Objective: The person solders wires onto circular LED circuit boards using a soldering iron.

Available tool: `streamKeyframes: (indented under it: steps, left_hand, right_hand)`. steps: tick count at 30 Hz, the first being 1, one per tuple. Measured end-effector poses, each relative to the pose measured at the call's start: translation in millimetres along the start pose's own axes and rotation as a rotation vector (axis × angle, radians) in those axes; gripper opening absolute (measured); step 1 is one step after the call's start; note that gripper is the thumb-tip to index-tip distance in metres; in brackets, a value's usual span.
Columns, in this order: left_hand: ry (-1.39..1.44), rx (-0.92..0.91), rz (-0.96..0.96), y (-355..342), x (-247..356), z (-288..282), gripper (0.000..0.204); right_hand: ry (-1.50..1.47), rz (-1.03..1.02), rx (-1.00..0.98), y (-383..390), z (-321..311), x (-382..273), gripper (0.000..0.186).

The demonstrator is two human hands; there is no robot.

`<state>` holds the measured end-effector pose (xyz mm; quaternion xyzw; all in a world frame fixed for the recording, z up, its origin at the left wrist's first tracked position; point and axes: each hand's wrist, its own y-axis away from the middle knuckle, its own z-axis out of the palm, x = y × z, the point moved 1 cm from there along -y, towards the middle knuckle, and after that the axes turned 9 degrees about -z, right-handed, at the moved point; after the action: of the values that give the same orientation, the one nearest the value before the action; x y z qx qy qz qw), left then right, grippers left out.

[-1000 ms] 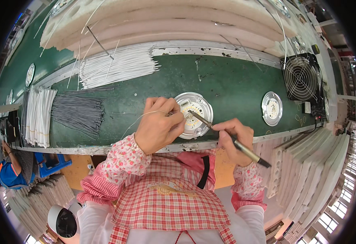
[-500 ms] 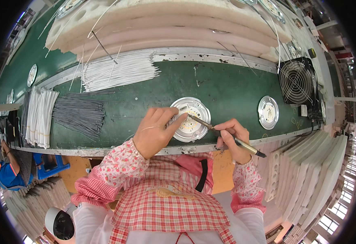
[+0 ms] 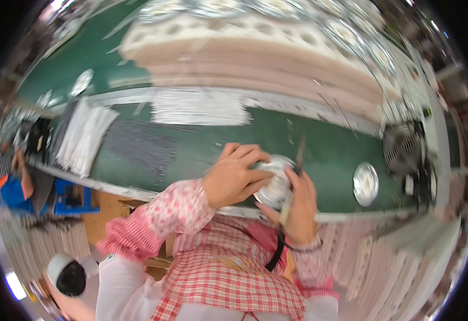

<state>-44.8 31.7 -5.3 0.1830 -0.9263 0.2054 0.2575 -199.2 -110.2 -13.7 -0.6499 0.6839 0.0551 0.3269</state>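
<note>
Silver disc (image 3: 274,187): it was near the front edge of the green table (image 3: 333,171), between the two hands.
Left hand (image 3: 236,176): its fingers reached to the left rim of this disc; because of the blur, I could not tell whether they pinched something.
Right hand (image 3: 299,206): it was closed around the soldering iron (image 3: 298,168), whose blurred tip pointed to the far edge.
Second disc (image 3: 365,184): it lay well apart, toward the right end, near the black fan (image 3: 402,150).
Grey wires (image 3: 140,147): they lay toward the left end.
</note>
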Motion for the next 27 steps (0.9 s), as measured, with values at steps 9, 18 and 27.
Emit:
streamKeyframes:
  steps: [9, 18, 27]
  left_hand:
    - [0.016, 0.186, -0.297, -48.3, -86.2, 0.1, 0.014]
    - [0.403, 0.425, -0.379, -67.2, -75.3, -31.7, 0.021]
    - [0.326, 0.091, -0.183, -32.2, 29.5, 19.4, 0.013]
  right_hand:
    - [-0.021, 0.135, -0.096, 91.8, -37.4, 21.8, 0.046]
    - [-0.445, 0.604, 0.250, 26.8, -29.7, 3.0, 0.038]
    - [-0.586, 0.653, 0.506, 15.7, -6.2, 11.3, 0.042]
